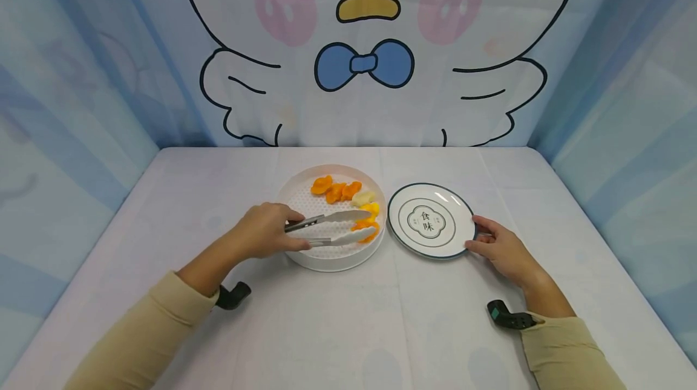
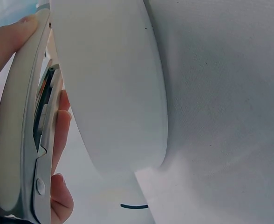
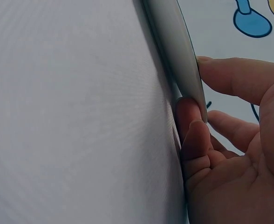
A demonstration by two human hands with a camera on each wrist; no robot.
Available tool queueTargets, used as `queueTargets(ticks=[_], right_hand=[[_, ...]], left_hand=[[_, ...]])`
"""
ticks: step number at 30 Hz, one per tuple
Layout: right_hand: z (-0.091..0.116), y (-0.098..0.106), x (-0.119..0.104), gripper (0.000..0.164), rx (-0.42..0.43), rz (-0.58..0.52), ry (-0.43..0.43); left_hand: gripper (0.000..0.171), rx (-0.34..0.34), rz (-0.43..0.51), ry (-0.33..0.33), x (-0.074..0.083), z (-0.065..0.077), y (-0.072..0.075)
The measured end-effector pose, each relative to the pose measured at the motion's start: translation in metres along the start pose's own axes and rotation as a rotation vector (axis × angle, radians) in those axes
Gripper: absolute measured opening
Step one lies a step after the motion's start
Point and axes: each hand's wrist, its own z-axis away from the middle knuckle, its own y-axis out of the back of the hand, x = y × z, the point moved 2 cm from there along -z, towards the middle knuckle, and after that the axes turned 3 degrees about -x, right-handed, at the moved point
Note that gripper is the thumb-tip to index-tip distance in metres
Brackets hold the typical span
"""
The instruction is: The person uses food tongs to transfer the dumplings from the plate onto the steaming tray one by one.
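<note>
My left hand (image 1: 268,231) holds a pair of metal tongs (image 1: 340,216), gripped between thumb and fingers in the left wrist view. The tongs' spread tips reach over a round white tray (image 1: 333,265) with a dotted bottom. Orange pieces (image 1: 336,191) lie at its back, a pale piece (image 1: 363,198) and yellow pieces (image 1: 373,208) at its right. Another orange piece (image 1: 367,231) shows between the tong tips; I cannot tell whether they touch it. My right hand (image 1: 503,251) pinches the right edge of a white plate (image 1: 405,211), thumb on top and fingers below.
The plate has a dark blue rim and printed characters in the middle, and stands just right of the tray. A pale cloth covers the table (image 1: 348,329). Behind it hangs a curtain (image 1: 365,112) with a cartoon bird; blue curtains flank both sides.
</note>
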Motion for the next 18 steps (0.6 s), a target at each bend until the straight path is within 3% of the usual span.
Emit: queueTargets(ticks=[9,18], right_hand=[[-0.001,0.000,-0.001,0.078,-0.003,-0.010,0.008],[0.001,0.000,-0.003,0.077,-0.003,-0.012,0.000]], left_hand=[[0.083,0.060,-0.003,0.050,-0.006,0.009,-0.001],[0.082,0.183,0.042,0.028,-0.021,0.024,0.001]])
